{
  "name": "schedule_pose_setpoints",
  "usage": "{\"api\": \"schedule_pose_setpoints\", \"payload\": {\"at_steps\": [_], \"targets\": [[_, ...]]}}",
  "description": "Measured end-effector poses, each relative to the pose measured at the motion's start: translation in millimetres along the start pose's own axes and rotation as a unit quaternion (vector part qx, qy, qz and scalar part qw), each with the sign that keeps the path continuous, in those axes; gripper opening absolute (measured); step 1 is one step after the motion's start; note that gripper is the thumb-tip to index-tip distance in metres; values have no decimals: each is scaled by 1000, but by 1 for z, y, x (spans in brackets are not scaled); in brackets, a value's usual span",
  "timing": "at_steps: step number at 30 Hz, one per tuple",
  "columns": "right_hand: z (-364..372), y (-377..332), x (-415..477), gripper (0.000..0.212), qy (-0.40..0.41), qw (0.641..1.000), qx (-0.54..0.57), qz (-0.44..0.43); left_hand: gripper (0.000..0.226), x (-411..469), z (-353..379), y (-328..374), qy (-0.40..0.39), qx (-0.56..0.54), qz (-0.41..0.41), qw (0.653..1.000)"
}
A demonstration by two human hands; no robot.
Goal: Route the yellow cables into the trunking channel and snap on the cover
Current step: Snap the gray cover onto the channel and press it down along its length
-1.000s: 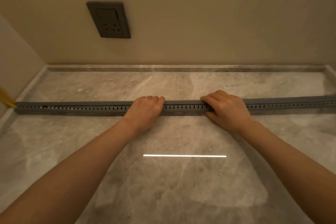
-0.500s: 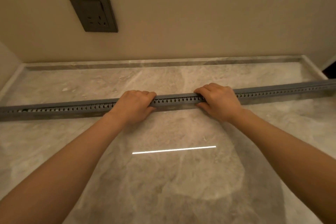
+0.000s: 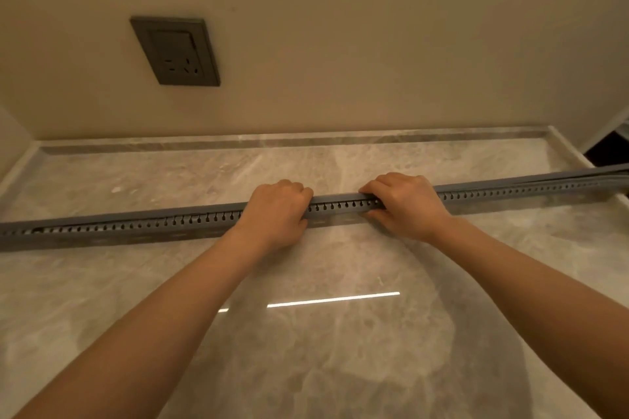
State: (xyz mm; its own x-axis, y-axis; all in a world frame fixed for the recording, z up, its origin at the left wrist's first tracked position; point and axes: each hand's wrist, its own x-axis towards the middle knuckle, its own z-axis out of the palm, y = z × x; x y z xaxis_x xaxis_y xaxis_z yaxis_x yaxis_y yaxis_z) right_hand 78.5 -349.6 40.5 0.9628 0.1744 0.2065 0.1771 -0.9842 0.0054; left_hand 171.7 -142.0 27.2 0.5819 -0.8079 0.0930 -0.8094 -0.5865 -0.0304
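Head view: trunking spans marble below beige wall.

This is a finished indoor room, most likely in a home or flat. A smooth beige painted wall carries a dark grey socket plate with a switch above its pin holes. Below lies a polished marble-look stone surface edged by a low matching stone rim. A strip light's reflection gleams on the stone.
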Motion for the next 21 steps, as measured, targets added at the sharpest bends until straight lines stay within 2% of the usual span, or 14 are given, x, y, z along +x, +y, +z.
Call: {"api": "schedule_pose_setpoints", "payload": {"at_steps": [7,17,21], "targets": [[1,8,-3,31,-4,999,16,-33,20,28,7,72,57,6,-24,998],[13,24,-10,37,-14,995,70,-66,23,28,11,85,23,35,-58,997],[16,39,-25,44,-28,996,47,-64,20,29,11,83,7,38,-67,997]]}}
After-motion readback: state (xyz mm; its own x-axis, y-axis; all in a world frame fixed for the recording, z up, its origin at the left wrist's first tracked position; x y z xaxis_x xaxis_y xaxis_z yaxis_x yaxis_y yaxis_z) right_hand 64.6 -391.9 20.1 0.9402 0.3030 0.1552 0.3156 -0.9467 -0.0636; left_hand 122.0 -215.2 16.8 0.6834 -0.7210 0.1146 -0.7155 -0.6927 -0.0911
